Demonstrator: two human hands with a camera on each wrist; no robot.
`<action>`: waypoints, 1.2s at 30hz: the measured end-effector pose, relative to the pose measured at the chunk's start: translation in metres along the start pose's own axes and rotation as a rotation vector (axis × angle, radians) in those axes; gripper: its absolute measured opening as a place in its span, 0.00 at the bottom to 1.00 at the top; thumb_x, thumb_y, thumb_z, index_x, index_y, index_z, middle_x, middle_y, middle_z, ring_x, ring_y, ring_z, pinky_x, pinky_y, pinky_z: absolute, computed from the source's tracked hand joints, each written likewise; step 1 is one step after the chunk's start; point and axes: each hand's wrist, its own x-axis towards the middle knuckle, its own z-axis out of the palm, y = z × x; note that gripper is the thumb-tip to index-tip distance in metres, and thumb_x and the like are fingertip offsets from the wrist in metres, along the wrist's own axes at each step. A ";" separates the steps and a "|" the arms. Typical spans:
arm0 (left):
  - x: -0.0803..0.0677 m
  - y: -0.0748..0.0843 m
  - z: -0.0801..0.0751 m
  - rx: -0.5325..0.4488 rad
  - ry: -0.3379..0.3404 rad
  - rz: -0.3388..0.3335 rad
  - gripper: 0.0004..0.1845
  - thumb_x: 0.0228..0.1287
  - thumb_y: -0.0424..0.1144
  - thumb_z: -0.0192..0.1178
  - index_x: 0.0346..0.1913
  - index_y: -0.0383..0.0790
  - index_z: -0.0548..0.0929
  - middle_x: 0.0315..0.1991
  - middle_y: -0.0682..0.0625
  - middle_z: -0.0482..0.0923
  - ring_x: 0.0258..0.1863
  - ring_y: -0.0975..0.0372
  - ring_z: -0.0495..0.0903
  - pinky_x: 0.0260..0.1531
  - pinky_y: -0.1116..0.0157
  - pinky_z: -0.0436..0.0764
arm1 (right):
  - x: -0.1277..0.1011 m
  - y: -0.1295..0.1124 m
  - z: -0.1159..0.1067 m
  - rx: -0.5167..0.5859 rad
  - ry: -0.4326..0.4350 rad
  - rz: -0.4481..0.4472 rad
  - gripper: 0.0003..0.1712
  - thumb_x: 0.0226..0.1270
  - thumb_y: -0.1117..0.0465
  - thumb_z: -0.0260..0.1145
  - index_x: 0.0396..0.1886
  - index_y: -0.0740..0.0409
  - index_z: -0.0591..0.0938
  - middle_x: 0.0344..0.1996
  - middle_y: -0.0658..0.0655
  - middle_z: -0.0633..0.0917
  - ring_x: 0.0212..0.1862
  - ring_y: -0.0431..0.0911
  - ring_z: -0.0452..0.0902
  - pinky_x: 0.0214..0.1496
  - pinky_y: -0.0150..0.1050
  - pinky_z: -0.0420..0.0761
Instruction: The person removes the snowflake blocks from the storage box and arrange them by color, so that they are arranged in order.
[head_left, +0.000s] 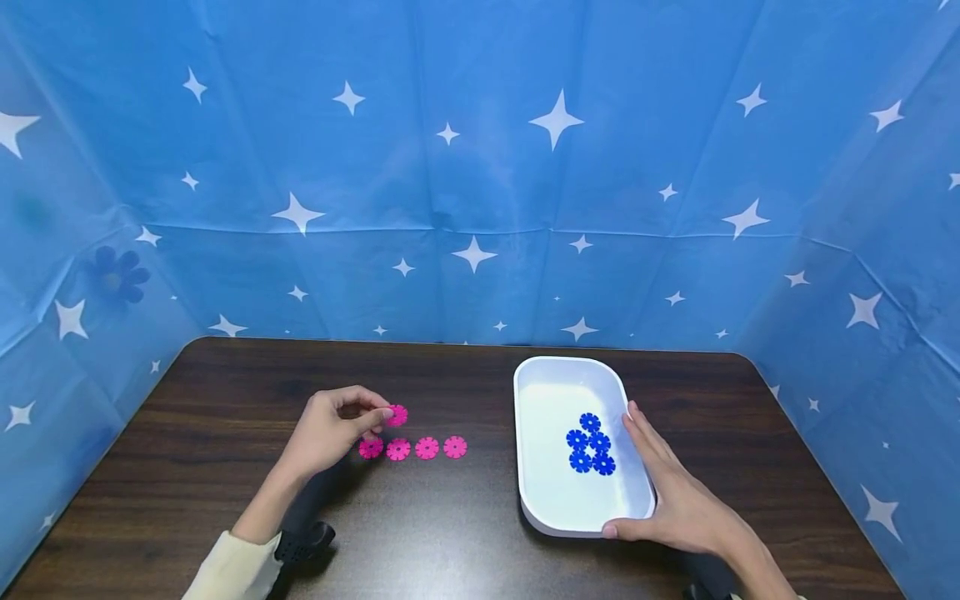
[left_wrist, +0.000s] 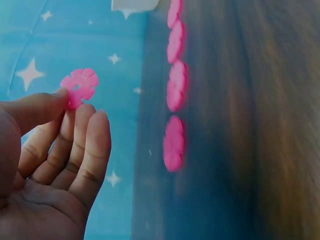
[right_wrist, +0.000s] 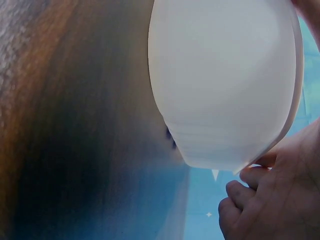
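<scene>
My left hand [head_left: 330,429] pinches a pink flower-shaped disc [head_left: 397,415] between thumb and fingertips, held above a row of matching pink discs [head_left: 427,448] on the dark wooden table. In the left wrist view, the pinched disc [left_wrist: 80,87] shows notched petals and a hole. At the right, a white tray [head_left: 547,517] has several blue flower-shaped discs [head_left: 590,446] inside it. My right hand [head_left: 678,500] holds this tray, thumb at the near rim and fingers along the right side. The right wrist view shows the tray's outer wall [right_wrist: 225,75], which hides the blue discs.
The brown table [head_left: 247,392] spreads out on both sides of the tray and the pink row. A blue cloth with white stars [head_left: 480,167] hangs behind and along both sides. A dark wristband [head_left: 303,542] sits on the left wrist.
</scene>
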 end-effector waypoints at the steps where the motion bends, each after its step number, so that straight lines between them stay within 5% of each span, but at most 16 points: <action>1: -0.003 -0.003 -0.003 0.006 0.010 -0.016 0.06 0.70 0.42 0.67 0.43 0.45 0.89 0.35 0.40 0.88 0.32 0.50 0.87 0.32 0.56 0.86 | 0.000 0.000 0.000 -0.001 -0.001 0.000 0.79 0.44 0.33 0.81 0.85 0.43 0.40 0.85 0.56 0.37 0.81 0.70 0.42 0.67 0.76 0.63; 11: -0.025 -0.021 -0.029 0.069 0.065 -0.147 0.09 0.72 0.40 0.64 0.45 0.37 0.87 0.32 0.41 0.85 0.28 0.57 0.85 0.31 0.61 0.87 | 0.001 0.002 0.002 0.003 0.004 -0.007 0.79 0.44 0.34 0.82 0.85 0.43 0.40 0.85 0.55 0.37 0.81 0.70 0.42 0.67 0.75 0.63; 22: -0.033 -0.032 -0.036 0.204 0.040 -0.298 0.08 0.73 0.34 0.60 0.44 0.35 0.87 0.25 0.46 0.81 0.22 0.59 0.77 0.20 0.63 0.79 | 0.002 0.002 0.000 0.019 -0.002 -0.005 0.79 0.44 0.35 0.82 0.85 0.44 0.39 0.85 0.56 0.37 0.81 0.70 0.42 0.68 0.76 0.61; 27: -0.030 -0.034 -0.036 0.279 0.046 -0.288 0.07 0.71 0.35 0.61 0.41 0.36 0.88 0.26 0.48 0.80 0.22 0.60 0.71 0.20 0.63 0.71 | 0.002 0.002 -0.001 0.015 -0.006 0.004 0.79 0.45 0.35 0.82 0.85 0.44 0.40 0.85 0.56 0.37 0.81 0.70 0.42 0.68 0.76 0.61; 36: -0.027 -0.027 -0.031 0.343 0.140 -0.134 0.05 0.70 0.34 0.62 0.36 0.37 0.84 0.33 0.45 0.88 0.21 0.62 0.72 0.20 0.66 0.69 | 0.001 0.002 0.000 0.017 -0.007 0.008 0.79 0.44 0.34 0.82 0.85 0.43 0.40 0.85 0.55 0.37 0.82 0.69 0.41 0.69 0.75 0.61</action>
